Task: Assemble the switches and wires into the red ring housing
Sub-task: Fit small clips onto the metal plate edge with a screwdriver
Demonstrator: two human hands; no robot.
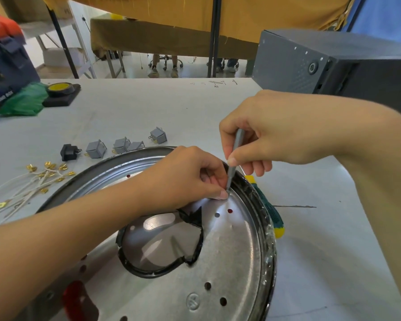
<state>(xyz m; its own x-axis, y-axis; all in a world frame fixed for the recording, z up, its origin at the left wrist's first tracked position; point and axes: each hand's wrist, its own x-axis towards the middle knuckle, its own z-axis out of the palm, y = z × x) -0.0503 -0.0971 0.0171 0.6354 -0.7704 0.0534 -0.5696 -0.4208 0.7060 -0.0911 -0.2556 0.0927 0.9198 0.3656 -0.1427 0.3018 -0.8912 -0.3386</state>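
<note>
— What is the person at the white table (148, 107) doing?

— The right hand (266, 133) grips a thin grey metal tool (233, 159) with curled fingers. Its long axis runs steeply down and slightly left, tip meeting the silver housing plate (229, 256) near the far rim. The left hand (185, 174) pinches something small right at that tip; what it is cannot be made out.

— And the housing itself?

— A round, shiny metal disc with a dark rim, lying flat in the foreground. It has a large central opening edged in ragged black tape (192, 217), scattered punched holes with red showing through some, and a round stamped mark near the front edge, unreadable.

— The parts?

— Four grey rocker switches (125, 144) and a black switch (68, 152) sit in a loose row just beyond the disc. White wires with brass terminals (36, 181) fan out at left, well apart from the hands. A green-and-yellow screwdriver (270, 209) lies against the disc's right rim.

— Any writing?

— Pen scribbles at the table's far edge, and white lettering on a dark box (4, 98) at left; neither reads clearly.
</note>
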